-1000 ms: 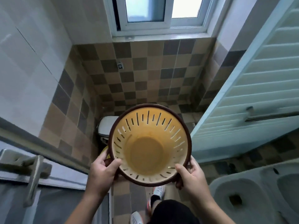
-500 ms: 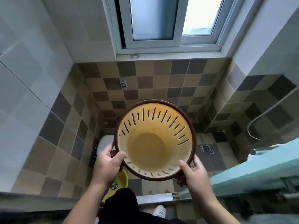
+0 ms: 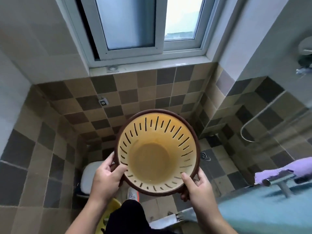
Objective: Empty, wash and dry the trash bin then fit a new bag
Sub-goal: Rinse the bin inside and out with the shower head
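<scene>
Tiled bathroom all round, window [image 3: 148, 24] at 12 o'clock, teal door [image 3: 263, 208] at 4 o'clock with a purple cloth [image 3: 287, 169] over its handle. White toilet [image 3: 89, 178] at 8 o'clock, floor drain [image 3: 205, 156] at 3 o'clock of the bin.

Bin [image 3: 157, 152] held at centre, mouth tipped toward the camera, clear of the floor: yellow slotted walls, brown rim, nothing inside, no bag. Whether the inside is wet cannot be told.

Left hand [image 3: 105, 180] at the rim's 8 o'clock, thumb hooked over the edge, fingers curled behind. Right hand [image 3: 198, 186] at 5 o'clock, thumb inside the rim, fingers wrapped beneath. Both gripping firmly.

Judged by this: emptying looks done, 1 of 4 steps. Washing apparently not begun, with no water running in view. Still left: wash, dry, fit a bag; no new bag in sight.
</scene>
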